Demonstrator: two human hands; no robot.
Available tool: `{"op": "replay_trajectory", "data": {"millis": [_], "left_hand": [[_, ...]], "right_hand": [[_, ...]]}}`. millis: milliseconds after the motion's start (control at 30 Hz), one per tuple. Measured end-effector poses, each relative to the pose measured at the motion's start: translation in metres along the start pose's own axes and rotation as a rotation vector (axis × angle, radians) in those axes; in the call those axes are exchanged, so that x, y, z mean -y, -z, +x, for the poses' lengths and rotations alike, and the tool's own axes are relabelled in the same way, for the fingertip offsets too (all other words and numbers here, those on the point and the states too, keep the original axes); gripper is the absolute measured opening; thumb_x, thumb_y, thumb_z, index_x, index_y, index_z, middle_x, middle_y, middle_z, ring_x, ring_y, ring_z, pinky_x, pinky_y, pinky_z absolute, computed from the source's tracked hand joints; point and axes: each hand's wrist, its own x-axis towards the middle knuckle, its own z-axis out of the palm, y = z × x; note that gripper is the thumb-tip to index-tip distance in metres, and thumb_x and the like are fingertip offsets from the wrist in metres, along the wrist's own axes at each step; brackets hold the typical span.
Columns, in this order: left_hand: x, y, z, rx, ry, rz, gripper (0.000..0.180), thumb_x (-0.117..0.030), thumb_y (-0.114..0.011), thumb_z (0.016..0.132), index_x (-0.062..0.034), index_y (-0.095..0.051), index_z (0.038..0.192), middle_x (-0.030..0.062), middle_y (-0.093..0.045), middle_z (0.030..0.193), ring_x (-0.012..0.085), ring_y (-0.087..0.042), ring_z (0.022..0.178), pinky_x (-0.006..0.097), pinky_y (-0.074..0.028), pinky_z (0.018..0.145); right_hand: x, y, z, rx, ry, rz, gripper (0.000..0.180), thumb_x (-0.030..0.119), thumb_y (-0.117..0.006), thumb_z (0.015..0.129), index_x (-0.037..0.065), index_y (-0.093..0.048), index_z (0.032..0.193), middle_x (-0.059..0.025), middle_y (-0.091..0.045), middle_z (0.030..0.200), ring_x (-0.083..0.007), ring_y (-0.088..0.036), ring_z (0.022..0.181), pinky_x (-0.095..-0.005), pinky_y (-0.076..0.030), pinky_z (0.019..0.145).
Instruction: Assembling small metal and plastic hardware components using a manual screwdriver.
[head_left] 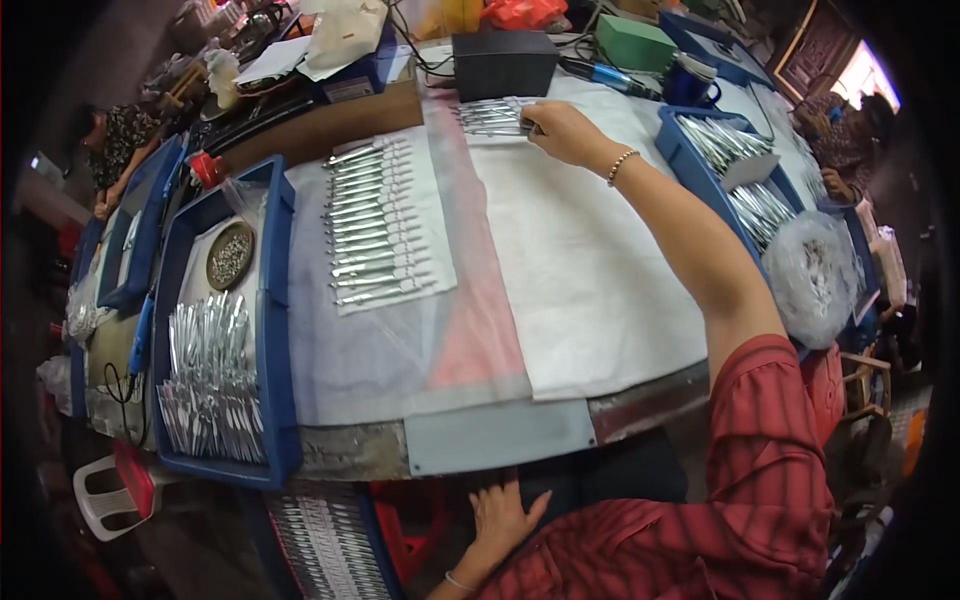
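Observation:
My right hand (566, 135) reaches to the far side of the table, its fingers closed at the right ends of a small group of slim silver metal tools (487, 118). The fingertips partly hide what is pinched. Left of it, a long row of similar slim metal tools (375, 220) lies side by side on a white sheet. My left hand (503, 515) is below the table's front edge, near my lap, with its fingers spread and nothing in them.
Blue trays of metal pieces stand at left (280, 330) and right (690, 165); the left one also holds a round dish of tiny parts (231, 255). A black box (505, 65) sits at the back. A clear plastic bag (812, 280) rests on the right tray.

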Motion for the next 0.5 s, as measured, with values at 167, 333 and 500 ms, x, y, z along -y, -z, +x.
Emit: {"op": "replay_trajectory", "data": {"millis": [167, 333, 500], "left_hand": [[0.002, 0.009, 0.015, 0.153, 0.053, -0.05, 0.072, -0.055, -0.063, 0.078, -0.0005, -0.049, 0.124, 0.027, -0.06, 0.09, 0.0467, -0.059, 0.08, 0.062, -0.043, 0.07], [0.013, -0.005, 0.018, -0.061, -0.076, -0.108, 0.066, -0.05, -0.069, 0.075, -0.0008, -0.055, 0.117, 0.023, -0.061, 0.099, 0.0429, -0.059, 0.087, 0.059, -0.045, 0.075], [0.006, 0.0, 0.023, -0.103, -0.107, -0.05, 0.064, -0.048, -0.071, 0.074, -0.0008, -0.057, 0.114, 0.0234, -0.059, 0.105, 0.043, -0.058, 0.094, 0.055, -0.045, 0.08]], "right_hand": [[-0.033, -0.036, 0.019, 0.019, -0.066, -0.004, 0.011, 0.004, -0.059, 0.076, -0.001, -0.06, 0.086, -0.02, -0.062, 0.084, -0.0371, -0.059, 0.086, -0.0444, -0.047, 0.079], [-0.032, -0.032, 0.03, 0.069, -0.08, 0.059, 0.018, 0.009, -0.065, 0.077, -0.001, -0.062, 0.092, -0.0168, -0.059, 0.09, -0.034, -0.059, 0.087, -0.0416, -0.047, 0.078], [-0.033, -0.036, 0.033, 0.103, -0.095, -0.035, 0.023, 0.014, -0.067, 0.079, 0.0, -0.063, 0.098, -0.0132, -0.057, 0.094, -0.0314, -0.059, 0.086, -0.04, -0.048, 0.076]]}}
